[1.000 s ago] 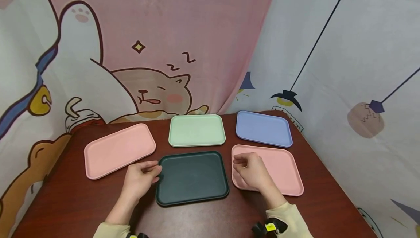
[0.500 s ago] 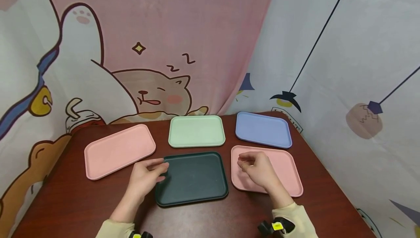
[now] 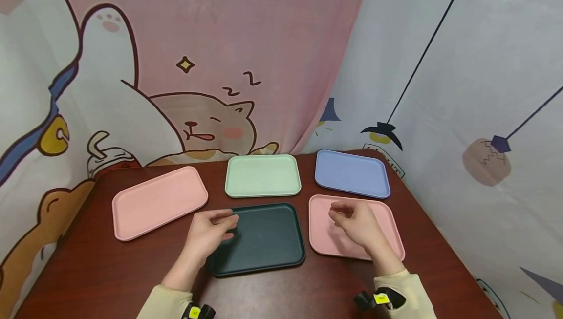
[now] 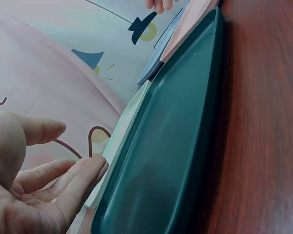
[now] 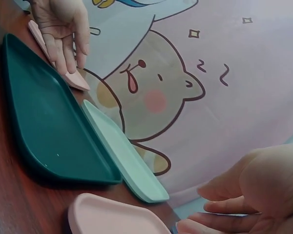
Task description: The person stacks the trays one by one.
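In the head view my left hand (image 3: 208,235) hovers over the left end of a dark green tray (image 3: 268,241); its fingers are loosely bent and hold nothing. The left wrist view shows a gap between thumb and fingers. My right hand (image 3: 357,223) is above a pink tray (image 3: 323,241) at the right, fingers relaxed and likewise holding nothing. A second pink tray (image 3: 159,204) lies angled at the far left. Behind the dark tray is a light green tray (image 3: 263,176), and a blue tray (image 3: 352,174) sits at the back right.
The brown table (image 3: 110,270) carries all the trays. A printed curtain (image 3: 272,55) hangs right behind its back edge and along the right side. Black straps with small devices (image 3: 380,299) circle both wrists.
Both hands have drifted to the right, the left from beside the dark green tray to over its left end. The trays have stayed in place.
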The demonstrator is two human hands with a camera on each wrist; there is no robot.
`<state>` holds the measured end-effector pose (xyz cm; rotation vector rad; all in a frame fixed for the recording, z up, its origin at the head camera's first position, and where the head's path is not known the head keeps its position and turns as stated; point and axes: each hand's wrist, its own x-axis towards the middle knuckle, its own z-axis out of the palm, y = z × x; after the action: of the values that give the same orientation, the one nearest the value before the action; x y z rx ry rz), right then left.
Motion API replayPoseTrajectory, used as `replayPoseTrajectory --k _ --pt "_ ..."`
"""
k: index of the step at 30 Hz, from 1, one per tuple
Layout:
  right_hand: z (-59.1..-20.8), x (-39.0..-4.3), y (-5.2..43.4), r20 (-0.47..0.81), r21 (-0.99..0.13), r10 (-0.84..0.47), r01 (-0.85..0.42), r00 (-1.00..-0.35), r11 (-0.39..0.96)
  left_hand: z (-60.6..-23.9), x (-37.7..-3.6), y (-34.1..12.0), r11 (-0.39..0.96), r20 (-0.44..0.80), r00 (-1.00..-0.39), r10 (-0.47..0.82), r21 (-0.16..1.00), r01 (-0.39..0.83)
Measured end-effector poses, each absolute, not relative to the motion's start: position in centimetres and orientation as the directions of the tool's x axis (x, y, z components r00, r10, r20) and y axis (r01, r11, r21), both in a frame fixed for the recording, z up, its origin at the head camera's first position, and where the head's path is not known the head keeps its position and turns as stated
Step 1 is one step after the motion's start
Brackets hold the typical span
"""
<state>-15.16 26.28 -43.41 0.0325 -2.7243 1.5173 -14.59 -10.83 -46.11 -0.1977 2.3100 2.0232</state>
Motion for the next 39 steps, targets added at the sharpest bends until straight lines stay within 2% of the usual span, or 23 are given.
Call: replayPoseTrajectory --k 6,23,30,39 --pt "-43.3 -15.1 27.4 0.010 -0.849 0.011 -0.003 -1.000 0.528 -46.2 -14.9 -9.2 0.128 -0.132 -0.991 -0.031 0.983 -0.134" --pt "-44.1 -14.8 30.5 0.076 -0.778 0.037 -0.036 -0.996 0.628 -47.3 -16.1 -4.4 0.162 -0.122 -0.987 0.104 0.981 -0.104" --pt "-44.7 -14.3 32.0 0.046 -0.776 0.059 0.001 -0.997 0.630 -47.2 -16.4 -2.7 0.164 -0.119 -0.981 0.151 0.982 -0.094" --pt "-44.9 -14.0 33.3 0.044 -0.754 0.067 0.011 -0.997 0.657 -47.6 -16.7 -0.4 0.221 -0.091 -0.984 0.152 0.974 -0.055"
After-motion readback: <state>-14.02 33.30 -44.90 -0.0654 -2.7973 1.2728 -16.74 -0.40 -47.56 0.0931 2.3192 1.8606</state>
